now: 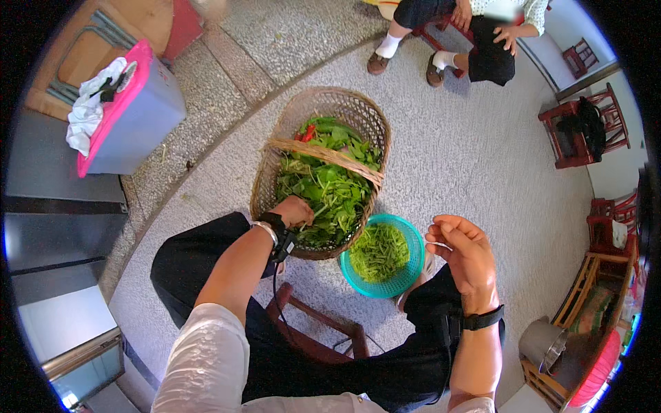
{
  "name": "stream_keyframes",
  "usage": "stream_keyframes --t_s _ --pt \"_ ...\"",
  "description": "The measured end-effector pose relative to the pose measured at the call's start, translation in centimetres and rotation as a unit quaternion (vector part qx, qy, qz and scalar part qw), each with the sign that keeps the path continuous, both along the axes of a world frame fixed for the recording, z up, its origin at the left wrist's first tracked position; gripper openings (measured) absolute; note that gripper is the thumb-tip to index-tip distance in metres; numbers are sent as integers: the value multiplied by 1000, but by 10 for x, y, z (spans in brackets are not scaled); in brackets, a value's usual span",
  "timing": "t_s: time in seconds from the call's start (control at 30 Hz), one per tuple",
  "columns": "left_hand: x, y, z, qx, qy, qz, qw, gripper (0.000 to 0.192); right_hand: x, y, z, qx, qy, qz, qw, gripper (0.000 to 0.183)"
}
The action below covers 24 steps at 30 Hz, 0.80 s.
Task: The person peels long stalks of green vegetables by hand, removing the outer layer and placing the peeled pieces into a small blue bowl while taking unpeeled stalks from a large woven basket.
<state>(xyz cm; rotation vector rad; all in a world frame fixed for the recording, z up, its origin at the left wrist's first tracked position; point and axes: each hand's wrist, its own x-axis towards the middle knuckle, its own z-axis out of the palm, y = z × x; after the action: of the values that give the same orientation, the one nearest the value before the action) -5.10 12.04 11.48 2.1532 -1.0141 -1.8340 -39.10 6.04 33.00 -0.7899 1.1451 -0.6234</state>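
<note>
A woven basket with an arched handle stands on the floor, filled with leafy greens and red peppers near its far end. My left hand reaches into its near left part, fingers curled at the stems; whether they grip any is unclear. Close by at the right, a turquoise plastic colander holds cut green pieces. Raised to the right of this colander is my right hand, thumb near the bent fingers; I cannot tell whether something small is between them.
A seated person is beyond the basket. A bin with a pink rim stands left, near a raised floor edge. Red wooden chairs line the right side, with a metal pot at lower right. A wooden stool is beneath me.
</note>
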Motion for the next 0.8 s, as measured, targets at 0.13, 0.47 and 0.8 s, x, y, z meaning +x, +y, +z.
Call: stream_keyframes --t_s 0.13,0.47,0.8 --pt "27 10 61 -19 80 145 986 13 5 3 6 -23 -37 22 999 16" --pt "29 19 176 -190 174 289 922 20 8 18 14 -33 -56 14 998 15" --pt "-20 5 239 -256 398 310 824 10 12 22 10 -38 -47 37 997 16"
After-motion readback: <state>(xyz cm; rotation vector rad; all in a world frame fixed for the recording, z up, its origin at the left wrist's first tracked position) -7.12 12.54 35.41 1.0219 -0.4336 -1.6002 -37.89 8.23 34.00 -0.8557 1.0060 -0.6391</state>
